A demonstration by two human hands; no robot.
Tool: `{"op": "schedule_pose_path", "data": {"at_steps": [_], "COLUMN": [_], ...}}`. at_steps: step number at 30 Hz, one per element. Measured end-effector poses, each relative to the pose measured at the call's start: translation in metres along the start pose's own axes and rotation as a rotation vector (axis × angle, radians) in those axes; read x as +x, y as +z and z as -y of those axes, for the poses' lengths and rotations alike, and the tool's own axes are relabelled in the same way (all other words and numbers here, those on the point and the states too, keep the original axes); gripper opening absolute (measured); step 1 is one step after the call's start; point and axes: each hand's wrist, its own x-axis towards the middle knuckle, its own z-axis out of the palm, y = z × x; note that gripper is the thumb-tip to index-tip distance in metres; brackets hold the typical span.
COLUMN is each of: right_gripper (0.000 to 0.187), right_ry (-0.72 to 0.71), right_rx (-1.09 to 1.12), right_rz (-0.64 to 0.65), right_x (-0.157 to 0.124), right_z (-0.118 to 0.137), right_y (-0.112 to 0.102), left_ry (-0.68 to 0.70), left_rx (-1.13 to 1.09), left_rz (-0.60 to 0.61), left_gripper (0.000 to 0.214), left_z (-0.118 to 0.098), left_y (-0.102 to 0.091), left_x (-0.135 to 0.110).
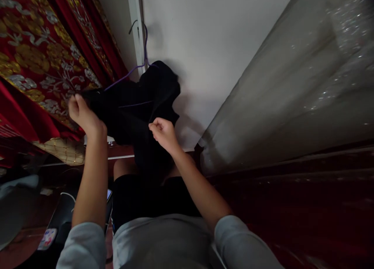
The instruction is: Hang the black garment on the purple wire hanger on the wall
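A black garment [122, 122] hangs on a purple wire hanger [125, 75], whose hook catches on a narrow white upright. My left hand [86, 115] is closed in a pinch at the garment's left edge, the fingers slightly blurred. Lower on the cloth, toward its right side, my right hand [164, 134] is closed with thumb and finger together on the dark fabric. The folds are so dark that the garment's kind cannot be made out. A thin part of the hanger shows across its middle.
A red curtain [32, 58] with gold and silver flowers hangs close on the left. A white wall [216, 35] stands behind the garment. On the right is a large plastic-wrapped panel [280, 93]. Dark items and a patterned object [47, 238] lie low at left.
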Motion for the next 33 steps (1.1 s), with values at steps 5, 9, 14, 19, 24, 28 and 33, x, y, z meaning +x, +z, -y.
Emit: {"op": "schedule_pose_path", "data": {"at_steps": [5,9,14,19,24,28,33], "right_gripper": [0.025,0.023,0.021,0.020,0.016,0.051,0.028], "right_ry": [0.070,0.113,0.137,0.130,0.122,-0.054,-0.101], "right_rx": [0.144,0.139,0.005,-0.105,-0.452,-0.371,-0.172], "right_rz": [0.067,0.062,0.079,0.124,0.260,0.511,0.530], "right_x": [-0.019,-0.017,-0.005,-0.003,-0.006,-0.016,-0.033], "right_z": [-0.010,-0.021,-0.018,-0.021,-0.043,-0.038,-0.007], "right_y": [-0.002,-0.023,-0.057,-0.071,-0.080,-0.064,-0.024], "left_ry": [-0.257,-0.418,-0.236,-0.182,-0.115,-0.098,0.018], "left_rx": [-0.100,-0.141,0.253,0.542,0.078,-0.193,-0.210], "left_rz": [0.012,-0.093,0.210,0.462,0.230,0.158,0.190], "left_gripper": [0.031,0.027,0.013,0.011,0.020,0.021,0.024], "left_z": [0.034,0.068,0.076,0.045,0.011,-0.010,-0.015], "left_y": [0.031,0.035,0.012,0.000,0.009,0.028,0.048], "left_x": [-0.071,-0.097,-0.087,-0.079,-0.080,-0.081,-0.082]}}
